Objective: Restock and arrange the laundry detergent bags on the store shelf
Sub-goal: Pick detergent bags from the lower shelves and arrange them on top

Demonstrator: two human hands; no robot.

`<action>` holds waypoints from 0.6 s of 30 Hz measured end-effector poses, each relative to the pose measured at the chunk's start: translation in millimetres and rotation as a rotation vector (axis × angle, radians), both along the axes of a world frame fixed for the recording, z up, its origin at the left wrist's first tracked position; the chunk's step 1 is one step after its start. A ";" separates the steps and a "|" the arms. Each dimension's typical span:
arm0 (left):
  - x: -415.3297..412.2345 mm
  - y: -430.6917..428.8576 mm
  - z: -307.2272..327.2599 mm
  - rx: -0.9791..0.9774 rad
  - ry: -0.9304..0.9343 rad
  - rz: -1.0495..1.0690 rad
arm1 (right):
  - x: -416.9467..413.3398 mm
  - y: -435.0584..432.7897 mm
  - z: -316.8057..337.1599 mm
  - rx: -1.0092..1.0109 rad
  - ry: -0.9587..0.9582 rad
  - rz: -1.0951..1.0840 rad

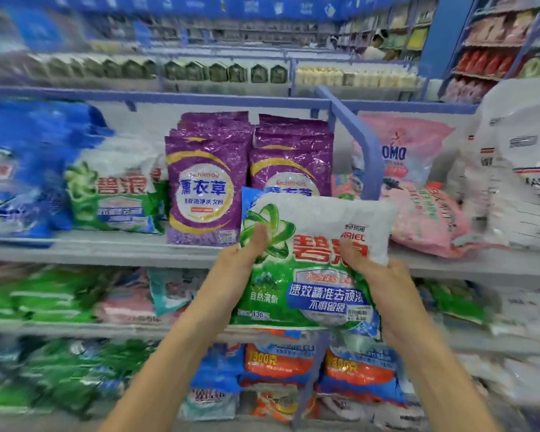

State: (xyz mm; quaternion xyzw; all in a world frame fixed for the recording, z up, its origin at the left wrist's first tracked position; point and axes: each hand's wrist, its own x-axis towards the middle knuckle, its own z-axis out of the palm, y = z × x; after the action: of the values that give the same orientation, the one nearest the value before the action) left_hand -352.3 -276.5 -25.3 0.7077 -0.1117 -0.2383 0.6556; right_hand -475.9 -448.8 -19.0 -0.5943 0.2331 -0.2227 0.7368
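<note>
right now you hold the green-and-white plastic bag of laundry detergent (321, 219) in the air in front of the grey middle shelf (106, 249), not on it. your left grip (247, 254) pinches its left edge, thumb over the green swirl logo. your right grip (378, 275) is curled round its right edge, thumb on the red lettering. both are closed on the bag, so neither is free.

the bag stands roughly upright with its print facing you. its long axis runs bottom to top, and its top edge sits in front of the two stacks of purple foil bags (203, 185).

the move turns on this, i judge: the matching green-and-white bag on the shelf (116, 194) lies to the left of your hold, beyond the purple stacks. so the bag has to travel left and inward, and your left grip is the nearer one to that spot. the pink bags (418, 219) lie to the right, past the blue metal divider (360, 145), which is the wrong way. whether there is room beside the matching bag i cannot tell, since the view there is blurred.
</note>
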 end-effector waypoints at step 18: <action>125.9 187.3 0.4 -0.272 -0.131 0.409 | 171.9 161.4 11.6 -0.044 -0.146 0.321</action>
State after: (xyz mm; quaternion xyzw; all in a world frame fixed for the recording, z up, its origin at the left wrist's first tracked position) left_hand -226.5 -89.2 -24.9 0.6347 -0.0396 -0.0371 0.7709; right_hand -304.0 -287.5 -7.4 -0.6220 0.0762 -0.1499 0.7648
